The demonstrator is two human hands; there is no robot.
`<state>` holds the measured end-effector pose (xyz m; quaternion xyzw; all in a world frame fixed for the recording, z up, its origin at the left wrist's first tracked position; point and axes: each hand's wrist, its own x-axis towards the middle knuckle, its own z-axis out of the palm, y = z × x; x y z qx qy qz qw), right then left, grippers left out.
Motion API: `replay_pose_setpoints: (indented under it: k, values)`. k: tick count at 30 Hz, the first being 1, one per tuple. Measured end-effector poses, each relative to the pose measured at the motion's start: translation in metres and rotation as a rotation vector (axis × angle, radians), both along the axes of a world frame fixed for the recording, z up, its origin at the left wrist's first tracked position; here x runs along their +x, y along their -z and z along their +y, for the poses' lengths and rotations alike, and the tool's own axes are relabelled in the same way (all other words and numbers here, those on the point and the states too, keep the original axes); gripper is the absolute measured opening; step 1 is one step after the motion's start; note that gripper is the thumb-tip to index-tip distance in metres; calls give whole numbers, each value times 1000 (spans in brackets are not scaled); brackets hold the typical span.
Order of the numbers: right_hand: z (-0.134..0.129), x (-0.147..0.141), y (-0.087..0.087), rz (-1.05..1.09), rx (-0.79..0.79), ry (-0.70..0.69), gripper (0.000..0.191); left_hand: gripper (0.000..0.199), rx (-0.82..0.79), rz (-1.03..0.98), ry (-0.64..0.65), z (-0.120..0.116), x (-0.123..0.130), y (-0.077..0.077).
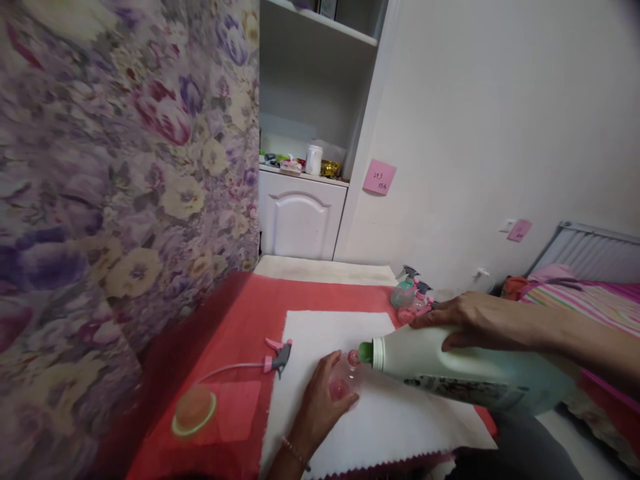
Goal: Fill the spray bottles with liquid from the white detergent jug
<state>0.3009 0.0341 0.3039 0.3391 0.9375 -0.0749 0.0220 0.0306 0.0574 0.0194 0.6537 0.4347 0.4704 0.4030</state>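
My left hand (320, 393) is wrapped round a small clear pink spray bottle (345, 380) with no sprayer on it, standing on a white cloth (390, 420). My right hand (473, 320) grips the handle of a large pale green detergent jug (425, 360). The jug lies tilted almost level, its green-lined mouth right beside the small bottle's neck. Whether liquid is flowing cannot be made out. Left of the cloth's middle lies a grey and pink trigger sprayer (280, 359) with its tube. Near the tube's end rests a round cap (194, 410) with a pale green rim.
Two spray bottles with triggers, one green (403, 293) and one pink (411, 310), stand at the table's far right. A red cover (225, 373) lies under the cloth. A floral curtain (125, 200) hangs at left; a white cabinet (303, 210) and a bed (590, 293) stand beyond.
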Motion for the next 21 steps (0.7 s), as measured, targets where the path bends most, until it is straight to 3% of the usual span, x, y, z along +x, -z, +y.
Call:
replay_pose_setpoints:
  k: [21]
  values:
    - [-4, -9, -7, -116, -46, 78, 45, 72, -3, -20, 7, 0, 0, 0]
